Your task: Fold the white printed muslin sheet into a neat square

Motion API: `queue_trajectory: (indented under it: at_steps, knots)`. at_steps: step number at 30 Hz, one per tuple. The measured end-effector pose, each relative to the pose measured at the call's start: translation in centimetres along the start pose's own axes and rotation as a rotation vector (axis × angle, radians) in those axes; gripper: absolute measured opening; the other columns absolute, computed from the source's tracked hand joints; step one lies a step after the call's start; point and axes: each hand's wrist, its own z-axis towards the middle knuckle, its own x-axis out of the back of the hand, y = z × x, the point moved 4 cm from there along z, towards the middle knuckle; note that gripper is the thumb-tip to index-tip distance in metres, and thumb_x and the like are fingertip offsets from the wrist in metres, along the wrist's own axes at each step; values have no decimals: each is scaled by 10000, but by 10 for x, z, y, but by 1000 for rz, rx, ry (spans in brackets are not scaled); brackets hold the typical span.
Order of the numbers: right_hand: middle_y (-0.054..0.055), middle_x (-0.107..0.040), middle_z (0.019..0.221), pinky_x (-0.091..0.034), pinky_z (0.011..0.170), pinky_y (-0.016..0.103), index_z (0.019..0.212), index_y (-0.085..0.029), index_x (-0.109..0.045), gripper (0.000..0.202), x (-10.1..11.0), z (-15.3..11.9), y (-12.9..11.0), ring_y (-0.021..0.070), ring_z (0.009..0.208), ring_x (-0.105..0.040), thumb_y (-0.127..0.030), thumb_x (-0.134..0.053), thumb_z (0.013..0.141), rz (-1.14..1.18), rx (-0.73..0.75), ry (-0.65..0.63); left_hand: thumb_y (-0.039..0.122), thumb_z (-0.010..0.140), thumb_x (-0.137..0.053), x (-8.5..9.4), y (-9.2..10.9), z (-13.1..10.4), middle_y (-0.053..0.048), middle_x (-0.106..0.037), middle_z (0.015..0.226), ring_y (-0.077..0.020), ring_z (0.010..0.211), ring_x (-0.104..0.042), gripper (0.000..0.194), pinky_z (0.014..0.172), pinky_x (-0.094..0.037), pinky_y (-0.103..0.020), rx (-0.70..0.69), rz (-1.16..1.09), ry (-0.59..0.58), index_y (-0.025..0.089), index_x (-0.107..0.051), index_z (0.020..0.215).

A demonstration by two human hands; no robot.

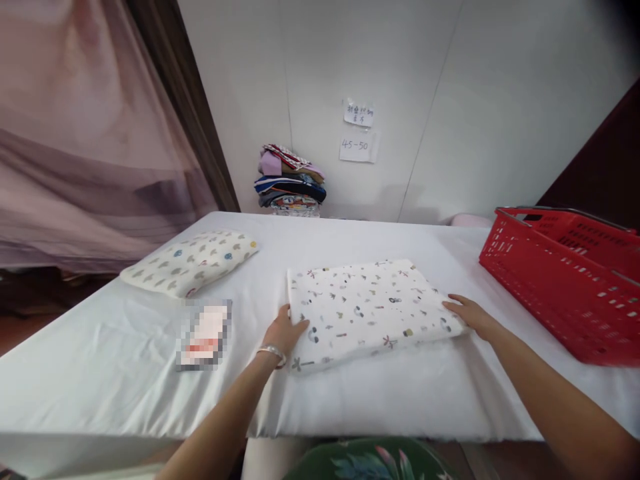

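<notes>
A folded white cloth (pixel 367 307) printed with small palm trees, rainbows and other motifs lies in front of me on the white-covered table. My left hand (pixel 285 333), with a silver bracelet at the wrist, grips its left edge, thumb on top and the other fingers partly hidden behind the edge. At the right end, my right hand (pixel 470 315) holds the near right corner, fingers over the top and part of the hand out of sight below. The cloth looks flat and layered, with its near edge slightly raised.
To the left lies another folded, patterned cloth (pixel 200 263), with a blurred-out phone-like object (pixel 204 335) nearer me. A red plastic basket (pixel 565 287) stands at the right. Behind the table is a stack of folded clothes (pixel 290 180) against the wall; a pink curtain (pixel 90 133) hangs left.
</notes>
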Motion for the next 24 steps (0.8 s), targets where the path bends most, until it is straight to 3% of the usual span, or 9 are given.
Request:
queue_trajectory:
  at_steps: [3, 7, 10, 13, 15, 18, 21, 24]
  knots:
    - [97, -643, 990, -468, 738, 314, 1231, -198, -469, 642, 2, -12, 12, 217, 843, -615, -477, -606, 669, 29, 7, 24, 325, 678, -612, -6, 0, -8, -110, -636, 1012, -207, 843, -618, 607, 724, -455, -305, 2, -110, -2, 169, -389, 1221]
    - [128, -628, 985, -445, 799, 347, 1218, -165, -495, 627, 8, -25, 22, 248, 874, -603, -509, -555, 697, -243, 51, 126, 338, 704, -585, -8, -7, -14, -102, -638, 976, -188, 791, -621, 625, 698, -464, -288, 11, -155, -12, 161, -350, 1255]
    - [151, -609, 1014, -415, 849, 409, 1270, -149, -434, 648, 6, -33, 15, 296, 965, -562, -502, -505, 732, -533, 145, 167, 443, 712, -561, -4, -14, -22, -102, -633, 958, -193, 810, -614, 675, 709, -464, -291, 27, -155, 32, 149, -336, 1276]
    - [153, -556, 1127, -405, 870, 424, 1293, -151, -387, 591, -8, -49, -9, 297, 1033, -522, -449, -436, 785, -690, 330, 233, 498, 712, -530, -2, -21, -36, -102, -626, 953, -191, 792, -611, 627, 666, -471, -281, 14, -202, 46, 145, -407, 1215]
    - [122, -511, 1205, -403, 898, 378, 1267, -172, -414, 517, -30, -68, -30, 261, 1080, -494, -416, -401, 811, -652, 516, 230, 491, 706, -528, -1, -26, -47, -99, -619, 941, -178, 743, -608, 552, 615, -471, -268, -8, -226, 52, 141, -469, 1129]
    - [71, -476, 1261, -382, 947, 357, 1212, -209, -476, 445, -79, -102, -60, 240, 1163, -423, -412, -391, 826, -518, 731, 124, 472, 707, -514, -2, -32, -63, -64, -616, 848, -139, 588, -579, 440, 522, -450, -254, -22, -231, 13, 148, -518, 1006]
    - [49, -441, 1300, -335, 995, 388, 1226, -238, -476, 436, -137, -137, -82, 234, 1186, -398, -426, -375, 846, -469, 909, -125, 452, 705, -511, -3, -35, -76, -18, -601, 729, -119, 515, -539, 323, 502, -423, -249, -46, -181, -27, 171, -552, 860]
    - [37, -370, 1362, -230, 1044, 445, 1266, -258, -437, 466, -179, -159, -97, 235, 1267, -284, -463, -359, 855, -547, 1033, -221, 461, 684, -534, 1, -36, -84, -5, -581, 683, -131, 576, -538, 279, 552, -411, -253, -95, -94, 7, 186, -562, 723]
